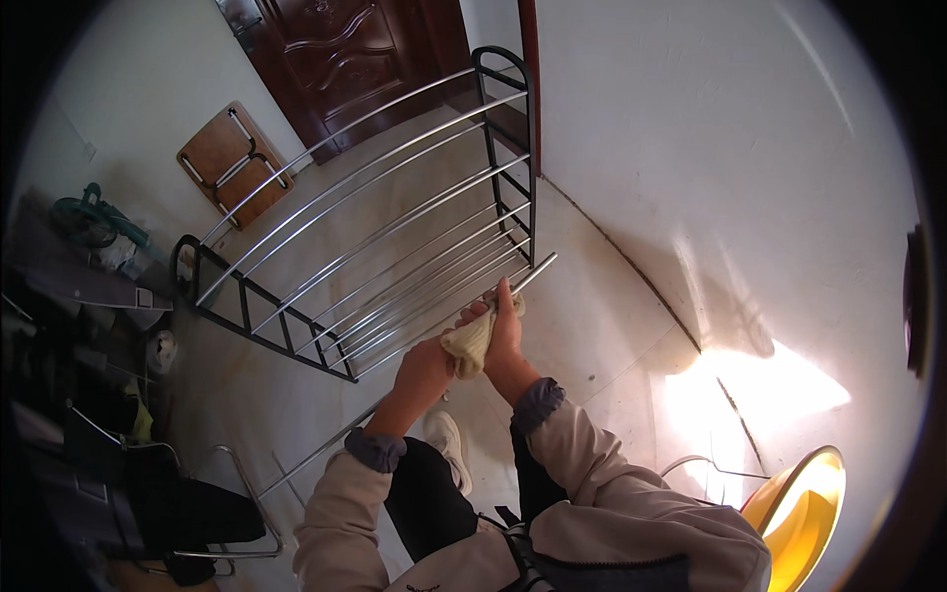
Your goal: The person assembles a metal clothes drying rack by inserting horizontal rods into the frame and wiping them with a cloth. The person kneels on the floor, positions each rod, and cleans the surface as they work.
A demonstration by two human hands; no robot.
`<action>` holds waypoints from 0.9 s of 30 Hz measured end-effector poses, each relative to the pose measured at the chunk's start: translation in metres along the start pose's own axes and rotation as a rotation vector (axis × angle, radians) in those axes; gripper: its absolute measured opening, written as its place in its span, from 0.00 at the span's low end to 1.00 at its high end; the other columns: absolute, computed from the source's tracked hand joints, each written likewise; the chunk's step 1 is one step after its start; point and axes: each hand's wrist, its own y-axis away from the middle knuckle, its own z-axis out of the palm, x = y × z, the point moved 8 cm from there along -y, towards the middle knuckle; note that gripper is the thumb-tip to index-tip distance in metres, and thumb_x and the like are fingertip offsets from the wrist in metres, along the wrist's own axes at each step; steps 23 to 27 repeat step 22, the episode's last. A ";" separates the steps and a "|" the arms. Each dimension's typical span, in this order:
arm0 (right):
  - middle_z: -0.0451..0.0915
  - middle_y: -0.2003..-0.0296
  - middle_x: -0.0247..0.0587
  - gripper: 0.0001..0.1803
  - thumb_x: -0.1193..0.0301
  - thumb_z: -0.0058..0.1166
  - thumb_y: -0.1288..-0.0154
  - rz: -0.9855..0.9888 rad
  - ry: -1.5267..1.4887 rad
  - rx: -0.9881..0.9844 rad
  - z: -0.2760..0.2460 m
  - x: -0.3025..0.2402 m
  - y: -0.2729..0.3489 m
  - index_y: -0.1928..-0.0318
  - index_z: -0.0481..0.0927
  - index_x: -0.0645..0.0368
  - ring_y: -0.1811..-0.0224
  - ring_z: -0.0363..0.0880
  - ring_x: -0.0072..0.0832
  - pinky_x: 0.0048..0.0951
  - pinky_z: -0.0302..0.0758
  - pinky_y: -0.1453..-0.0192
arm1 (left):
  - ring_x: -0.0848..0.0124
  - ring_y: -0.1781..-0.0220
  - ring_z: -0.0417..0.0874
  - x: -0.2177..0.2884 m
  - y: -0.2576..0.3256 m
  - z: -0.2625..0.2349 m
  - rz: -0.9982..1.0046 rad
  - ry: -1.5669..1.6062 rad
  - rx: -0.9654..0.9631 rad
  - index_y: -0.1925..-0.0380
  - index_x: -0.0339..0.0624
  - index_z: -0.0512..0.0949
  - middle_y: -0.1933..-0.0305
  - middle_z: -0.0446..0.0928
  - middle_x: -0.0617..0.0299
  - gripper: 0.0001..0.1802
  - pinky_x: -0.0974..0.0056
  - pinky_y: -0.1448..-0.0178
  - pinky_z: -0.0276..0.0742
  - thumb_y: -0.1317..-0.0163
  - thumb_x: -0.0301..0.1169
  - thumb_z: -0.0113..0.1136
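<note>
A long silver metal tube [538, 272] runs slantwise through both my hands, its upper right end sticking out past my fingers. My right hand [505, 335] is closed round a pale yellow cloth [470, 347] that wraps the tube, thumb pointing up along it. Just to the left and lower, my left hand [426, 369] is closed on the tube, against the cloth; its fingers are partly hidden. Beyond my hands stands a rack [370, 234] with black end frames and several silver rods across it.
A folded wooden table [235, 163] leans on the left wall near a dark red door [345, 59]. A green fan [87, 217] stands at far left, with a metal-framed chair [222, 523] below. A yellow basin [804, 523] is at lower right, by the white wall.
</note>
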 end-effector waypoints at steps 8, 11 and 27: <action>0.81 0.59 0.47 0.27 0.43 0.45 0.26 -0.417 0.034 0.136 -0.078 -0.236 -0.083 0.57 0.72 0.57 0.60 0.80 0.39 0.43 0.80 0.54 | 0.42 0.65 0.81 -0.034 0.050 -0.058 -0.068 -0.131 0.073 0.62 0.40 0.73 0.70 0.79 0.44 0.09 0.44 0.67 0.73 0.26 0.34 0.52; 0.78 0.47 0.44 0.33 0.40 0.42 0.26 -0.434 0.109 0.058 -0.099 -0.229 -0.072 0.41 0.70 0.56 0.45 0.78 0.41 0.44 0.76 0.39 | 0.45 0.67 0.81 -0.033 0.047 -0.080 -0.002 -0.126 0.302 0.63 0.41 0.73 0.73 0.78 0.47 0.06 0.47 0.69 0.74 0.28 0.31 0.54; 0.72 0.40 0.54 0.34 0.41 0.44 0.26 -0.093 0.122 -0.192 -0.005 -0.042 -0.022 0.35 0.64 0.54 0.40 0.77 0.49 0.49 0.80 0.39 | 0.52 0.62 0.87 -0.011 0.009 -0.003 -0.185 -0.255 -0.087 0.45 0.47 0.68 0.61 0.84 0.50 0.21 0.50 0.63 0.81 0.31 0.41 0.60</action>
